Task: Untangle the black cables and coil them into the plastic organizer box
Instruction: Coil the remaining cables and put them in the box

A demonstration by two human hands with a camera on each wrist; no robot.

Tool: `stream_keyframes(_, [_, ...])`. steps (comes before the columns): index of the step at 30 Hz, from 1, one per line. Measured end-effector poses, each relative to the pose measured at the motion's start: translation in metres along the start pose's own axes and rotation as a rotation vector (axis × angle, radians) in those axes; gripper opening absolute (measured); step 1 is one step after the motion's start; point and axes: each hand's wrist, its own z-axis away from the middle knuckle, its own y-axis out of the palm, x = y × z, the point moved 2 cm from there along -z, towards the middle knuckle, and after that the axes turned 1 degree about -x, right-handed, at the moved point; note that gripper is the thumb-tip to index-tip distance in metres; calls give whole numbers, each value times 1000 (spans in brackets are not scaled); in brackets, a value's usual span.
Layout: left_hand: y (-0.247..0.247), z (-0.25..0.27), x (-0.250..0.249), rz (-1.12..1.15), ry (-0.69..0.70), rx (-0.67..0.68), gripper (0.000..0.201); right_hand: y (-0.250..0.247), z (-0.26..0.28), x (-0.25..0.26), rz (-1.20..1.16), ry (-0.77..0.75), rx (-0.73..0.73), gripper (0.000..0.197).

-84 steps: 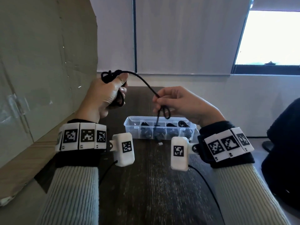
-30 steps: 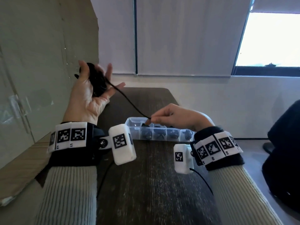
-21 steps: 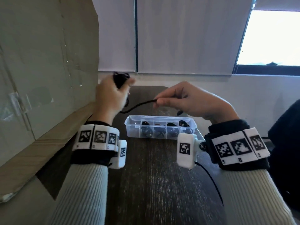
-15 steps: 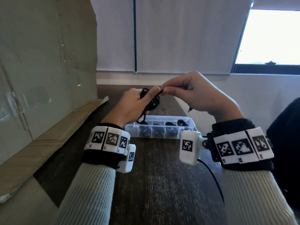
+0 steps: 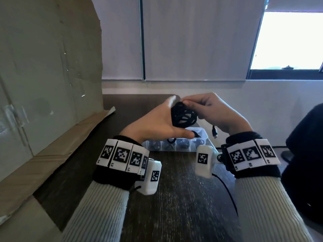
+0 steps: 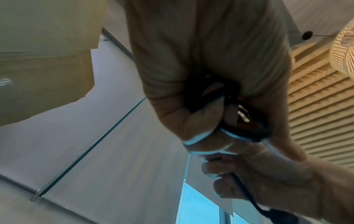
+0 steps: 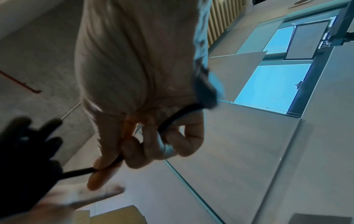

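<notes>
a dark wooden table (image 5: 183, 206) runs away from the person toward a pale wall, and everything here is placed against the clear organizer box (image 5: 201, 147) that sits on it, past the wrists. to the left of the box a big sheet of cardboard (image 5: 49, 75) leans upright, its lower flap folded onto the table edge. above and to the right of the box, a bright window (image 5: 288, 41) sits in the wall beside drawn blinds.

the box is a low plastic tray split into a row of compartments, several with small dark coils of cable already lying in them; which compartment holds what is too small to tell.

directly above the box, both hands meet in the air. the left hand (image 5: 157, 123) is wrapped around a bundle of black cable (image 5: 183, 116), thumb stretched out under it toward the box rim, fingers curled behind the coil. the right hand (image 5: 215, 116) pinches the cable's loose strand between thumb and forefinger at the top of the bundle, its other fingers curled over the strand. from under the right hand the cable's plug end (image 5: 214, 133) dangles free, just right of the box's far corner.
</notes>
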Motion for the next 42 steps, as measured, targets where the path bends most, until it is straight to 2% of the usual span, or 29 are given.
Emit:
stream_keyframes(2, [-4, -1, 5, 19, -65, -10, 126, 4, 3, 3, -28, 105, 65, 31])
stream_keyframes(4, [-7, -2, 10, 39, -105, -13, 132, 10, 3, 11, -154, 188, 136, 49])
stream_keyframes(6, [-8, -3, 13, 70, -116, -27, 136, 19, 0, 19, -138, 164, 151, 57])
stream_keyframes(9, [-8, -8, 19, 154, -60, -46, 135, 34, -10, 24, 107, -19, 84, 32])
stream_keyframes(11, [-10, -9, 21, 177, -36, -69, 133, 39, -14, 22, 117, -64, 26, 21])
stream_keyframes(14, [-14, -12, 26, 142, 17, -79, 132, 41, -15, 23, 73, -89, 12, 15])
stream_keyframes(16, [-16, -12, 25, 73, 74, -98, 116, 40, -14, 25, 46, -110, 16, 14])
stream_keyframes(19, [-18, -5, 17, -84, 107, -175, 76, 35, -12, 28, 28, -121, -23, 12])
stream_keyframes(22, [-17, -1, 11, -202, 59, -205, 63, 32, -12, 27, 55, -121, -68, 14])
stream_keyframes(26, [-16, 4, 4, -161, 55, -129, 42, 32, -12, 21, 18, -104, -53, 17])
stream_keyframes(29, [-19, 10, 2, 59, 68, -3, 15, 31, -10, 20, -154, -41, 8, 25])
stream_keyframes(31, [-22, 14, 1, 188, 75, 45, 8, 27, -8, 18, -265, 43, 9, 36])
stream_keyframes(34, [-23, 16, -2, 363, 91, 41, 18, 20, -9, 11, -330, 108, -6, 41])
stream_keyframes(38, [-24, 12, -1, 516, 129, -19, 45, 20, -6, 7, -328, 16, 69, 30])
stream_keyframes(42, [-33, 11, 5, 582, 82, -140, 41, 29, -10, 6, -50, 12, 35, 26])
